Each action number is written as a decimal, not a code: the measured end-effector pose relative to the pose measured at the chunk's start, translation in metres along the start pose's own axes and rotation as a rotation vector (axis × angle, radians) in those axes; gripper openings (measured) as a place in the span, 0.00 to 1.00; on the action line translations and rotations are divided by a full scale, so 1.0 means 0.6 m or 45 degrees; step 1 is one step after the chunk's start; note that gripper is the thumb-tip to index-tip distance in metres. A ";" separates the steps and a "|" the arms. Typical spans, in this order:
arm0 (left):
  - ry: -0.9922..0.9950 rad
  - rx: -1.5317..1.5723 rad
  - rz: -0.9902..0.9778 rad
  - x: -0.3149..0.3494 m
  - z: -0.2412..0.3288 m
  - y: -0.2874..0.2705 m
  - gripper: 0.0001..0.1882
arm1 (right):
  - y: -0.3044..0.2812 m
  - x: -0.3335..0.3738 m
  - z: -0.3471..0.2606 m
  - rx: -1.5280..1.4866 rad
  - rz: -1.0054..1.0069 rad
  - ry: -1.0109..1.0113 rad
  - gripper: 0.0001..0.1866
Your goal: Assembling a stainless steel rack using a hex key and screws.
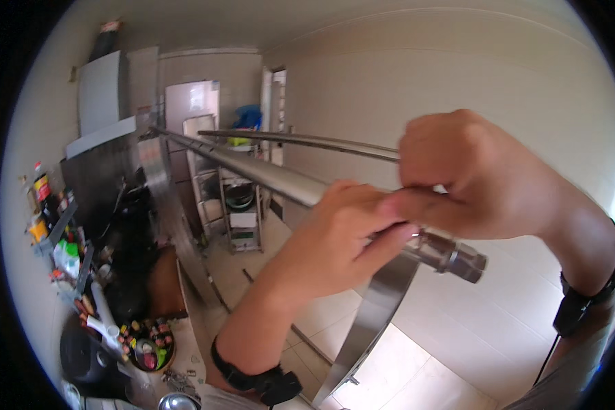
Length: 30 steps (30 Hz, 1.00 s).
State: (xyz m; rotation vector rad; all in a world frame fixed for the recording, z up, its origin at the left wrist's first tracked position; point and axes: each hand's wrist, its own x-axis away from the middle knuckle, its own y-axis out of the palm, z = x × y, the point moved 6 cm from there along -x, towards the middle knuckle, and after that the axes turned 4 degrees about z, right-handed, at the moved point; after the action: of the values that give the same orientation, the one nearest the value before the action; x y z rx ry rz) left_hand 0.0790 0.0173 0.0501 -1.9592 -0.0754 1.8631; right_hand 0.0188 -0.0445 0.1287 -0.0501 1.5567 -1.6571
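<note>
My left hand [348,236] is wrapped round a long silvery metal tube [280,176] that slopes away toward the far left. A shiny ringed metal end fitting [451,255] sticks out of the tube's near end, just right of that hand. Above the fitting is my right hand [451,181], with fingers curled closed and thumb reaching to the left hand's fingertips. Whatever lies inside the right hand's fingers is hidden. A thinner metal rail [307,141] runs behind, and its near end disappears behind the right hand.
Below the tube stands a wide brushed metal panel [372,318], and another metal post [178,225] rises at left. A cluttered counter with bottles [44,191] and a round basket [150,347] lines the left wall. Farther back are a shelf rack [242,205] and a fridge [188,102].
</note>
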 end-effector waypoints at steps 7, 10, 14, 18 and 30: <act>-0.155 0.071 -0.121 0.032 0.000 0.001 0.10 | -0.014 0.050 -0.038 -0.091 0.341 -0.007 0.13; -0.153 0.070 -0.158 0.009 0.016 0.009 0.14 | -0.095 0.112 -0.049 -0.280 0.635 0.107 0.14; 0.009 -0.085 -0.139 -0.001 0.026 0.028 0.17 | -0.098 0.254 -0.005 -0.571 0.805 0.108 0.18; -0.023 -0.362 -0.166 0.045 0.038 -0.021 0.19 | 0.091 0.351 0.051 -1.350 0.437 0.324 0.11; -1.089 -0.607 0.424 0.414 0.095 0.021 0.10 | 0.820 0.882 0.042 -2.524 -0.550 1.921 0.08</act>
State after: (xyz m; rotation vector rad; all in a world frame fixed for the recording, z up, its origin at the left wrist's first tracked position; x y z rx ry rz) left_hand 0.0445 0.1034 -0.1875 -1.3139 -0.5103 3.0104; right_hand -0.0483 -0.3106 -0.5404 -0.1861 3.7742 0.7608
